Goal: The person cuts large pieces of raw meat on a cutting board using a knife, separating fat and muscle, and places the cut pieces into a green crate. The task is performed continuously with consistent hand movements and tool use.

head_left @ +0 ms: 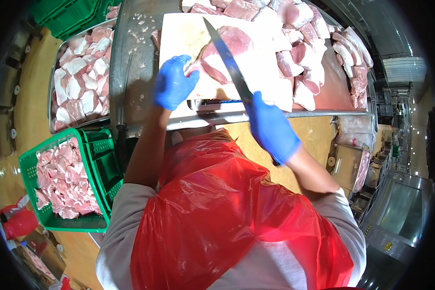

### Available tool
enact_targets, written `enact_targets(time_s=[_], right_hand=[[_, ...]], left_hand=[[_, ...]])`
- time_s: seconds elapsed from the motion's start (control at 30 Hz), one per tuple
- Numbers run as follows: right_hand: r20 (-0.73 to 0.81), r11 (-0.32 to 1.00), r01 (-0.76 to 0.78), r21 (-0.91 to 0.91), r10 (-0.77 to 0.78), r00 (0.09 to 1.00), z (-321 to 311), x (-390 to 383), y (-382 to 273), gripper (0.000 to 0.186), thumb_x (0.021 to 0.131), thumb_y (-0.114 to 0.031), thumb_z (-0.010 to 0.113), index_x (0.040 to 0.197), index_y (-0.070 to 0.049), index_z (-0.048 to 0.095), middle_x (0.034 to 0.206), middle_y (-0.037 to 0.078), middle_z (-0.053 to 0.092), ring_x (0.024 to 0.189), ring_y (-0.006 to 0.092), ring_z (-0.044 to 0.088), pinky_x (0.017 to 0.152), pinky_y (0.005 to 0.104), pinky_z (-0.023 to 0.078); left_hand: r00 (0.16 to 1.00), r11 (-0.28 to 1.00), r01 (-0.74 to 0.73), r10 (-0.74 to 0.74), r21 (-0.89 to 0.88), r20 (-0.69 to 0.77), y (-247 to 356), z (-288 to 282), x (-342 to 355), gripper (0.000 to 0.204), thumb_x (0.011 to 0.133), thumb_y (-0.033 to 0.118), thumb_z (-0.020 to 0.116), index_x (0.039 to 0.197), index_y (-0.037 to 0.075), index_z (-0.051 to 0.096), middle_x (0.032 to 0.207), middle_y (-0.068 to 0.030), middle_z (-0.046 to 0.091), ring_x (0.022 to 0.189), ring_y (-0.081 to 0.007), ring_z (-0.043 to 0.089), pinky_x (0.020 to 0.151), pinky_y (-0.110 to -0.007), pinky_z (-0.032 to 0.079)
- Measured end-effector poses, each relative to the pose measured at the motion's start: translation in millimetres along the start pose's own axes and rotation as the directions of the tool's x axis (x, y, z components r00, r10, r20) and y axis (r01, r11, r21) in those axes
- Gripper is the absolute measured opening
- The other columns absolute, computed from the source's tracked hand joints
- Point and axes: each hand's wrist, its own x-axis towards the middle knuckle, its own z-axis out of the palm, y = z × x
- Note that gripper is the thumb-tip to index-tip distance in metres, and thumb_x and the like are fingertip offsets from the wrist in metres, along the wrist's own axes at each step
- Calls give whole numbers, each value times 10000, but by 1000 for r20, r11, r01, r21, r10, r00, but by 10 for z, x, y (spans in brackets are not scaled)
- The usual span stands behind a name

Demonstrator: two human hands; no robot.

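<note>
A slab of pink meat [229, 46] lies on the white cutting board [176, 34] at the top middle. At its left edge is my blue-gloved left hand [174, 82], thumb and forefinger apart beside a thin pale flap of the meat, with no firm grip visible. My blue-gloved right hand [270, 128] is closed on the handle of a long knife [227, 63], whose blade slants up and left across the right part of the slab, tip near the board's top. Whether the blade touches the meat, I cannot tell.
Several pale meat pieces [304, 53] lie right of and behind the board on the steel table [135, 82]. At left stand a tray of chunks [79, 82] and a green crate of trimmings [65, 183]. A long dark-handled tool [123, 130] lies left of the board.
</note>
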Motion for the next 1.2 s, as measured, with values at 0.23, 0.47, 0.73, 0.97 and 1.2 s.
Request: enact_targets(time_s=[0.23, 0.47, 0.73, 0.97, 1.2], right_hand=[[29, 1000, -28, -4, 28, 999, 420, 1040, -274, 221, 899, -63, 562, 1053, 87, 511, 875, 301, 672, 863, 453, 682, 790, 498, 543], [186, 974, 60, -218, -19, 982, 397, -110, 324, 186, 893, -22, 510, 1058, 36, 448, 740, 246, 653, 710, 425, 675, 638, 508, 547], [-100, 986, -155, 54, 159, 982, 125, -412, 1029, 127, 984, -149, 601, 1071, -60, 578, 808, 234, 643, 742, 458, 626, 606, 509, 478], [-179, 971, 221, 88, -203, 963, 372, 751, 822, 182, 1009, -259, 556, 1057, -84, 550, 792, 207, 654, 718, 428, 647, 613, 510, 512], [-53, 981, 190, -45, -192, 980, 332, 508, 1099, 181, 1001, -228, 575, 1005, -63, 502, 747, 225, 628, 681, 442, 631, 578, 511, 499]], left_hand=[[985, 988, 153, -155, 35, 71, 91, 106, -25, 197, 732, 168, 729, 833, 16, 655, 809, -221, 670, 775, -412, 662, 700, -468, 530], [947, 948, 316, -312, -47, 76, 27, -428, -108, 146, 825, 151, 736, 858, 35, 653, 689, -80, 645, 633, -179, 628, 591, -338, 497], [675, 514, 684, -178, 517, -716, -775, -3160, -1513, 259, 876, 224, 747, 884, -30, 698, 814, -140, 723, 744, -211, 676, 652, -349, 513], [827, 687, 468, -119, 556, -549, -363, -2490, -1096, 297, 919, 106, 632, 1183, -20, 683, 1073, -167, 714, 930, -220, 675, 818, -331, 536], [881, 930, 290, -168, 224, -442, 232, -1241, -433, 189, 894, 57, 670, 1066, 13, 735, 899, -85, 737, 736, -135, 660, 668, -282, 517]])
